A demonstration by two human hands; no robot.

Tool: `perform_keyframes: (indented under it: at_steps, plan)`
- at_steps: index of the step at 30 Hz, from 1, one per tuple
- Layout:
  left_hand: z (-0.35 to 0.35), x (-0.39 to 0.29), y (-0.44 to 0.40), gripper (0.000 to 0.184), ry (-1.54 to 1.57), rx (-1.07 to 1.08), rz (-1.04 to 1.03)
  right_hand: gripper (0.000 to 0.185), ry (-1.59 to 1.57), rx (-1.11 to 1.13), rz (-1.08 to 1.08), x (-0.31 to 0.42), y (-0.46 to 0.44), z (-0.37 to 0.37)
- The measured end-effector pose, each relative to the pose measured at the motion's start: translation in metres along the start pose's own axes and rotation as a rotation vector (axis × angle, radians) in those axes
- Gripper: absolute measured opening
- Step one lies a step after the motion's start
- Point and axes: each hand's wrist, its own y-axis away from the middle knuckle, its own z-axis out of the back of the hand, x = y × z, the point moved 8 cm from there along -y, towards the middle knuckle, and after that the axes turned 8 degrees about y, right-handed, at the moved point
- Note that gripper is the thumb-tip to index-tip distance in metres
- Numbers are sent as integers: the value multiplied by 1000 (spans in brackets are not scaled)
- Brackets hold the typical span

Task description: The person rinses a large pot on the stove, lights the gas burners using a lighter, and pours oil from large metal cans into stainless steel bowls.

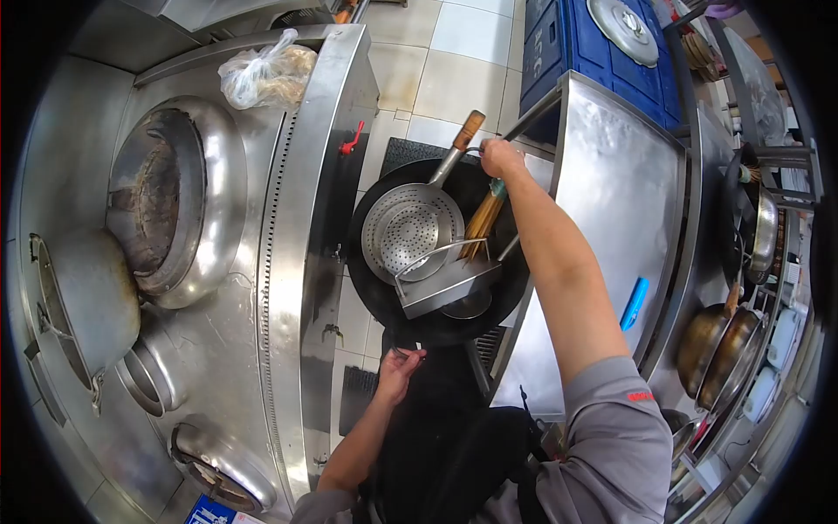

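A large black wok [371, 301] hangs between my hands over the floor gap. My right hand [502, 159] is closed round its far ear handle, and my left hand [397, 374] grips the ear handle nearest my body. Inside the wok lies a round perforated strainer [406, 229] with a wooden-tipped handle [469, 131]. Beside it rest a bamboo wok brush [485, 218] and a rectangular metal box [454, 290] with a wire handle. A round metal piece [469, 306], perhaps a ladle bowl, is partly hidden under the box.
On the left runs a steel stove [236, 341] with a wok burner [157, 192], a big pot [96, 297] and a plastic bag [271, 72]. To the right stands a steel table [615, 192] bearing a blue object [635, 303]. Blue bins [567, 39] and shelves with pans [711, 349] lie beyond.
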Motion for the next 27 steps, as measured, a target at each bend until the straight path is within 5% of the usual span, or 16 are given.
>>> perform_keyframes:
  at_steps: [5,10,19,27]
  plan:
    - [43,6,-66,10,-49,-76,77,30,-16,78,-194,-26,-29,-75]
    - [70,21,-140,40,-181,-91,114,35,-59,98,-435,-61,-31,-131]
    - [85,38,-249,41,-391,8,179,47,-59,76,-850,-144,-24,-204]
    - [91,51,-307,42,-610,85,248,49,-177,101,-925,-212,-16,-279]
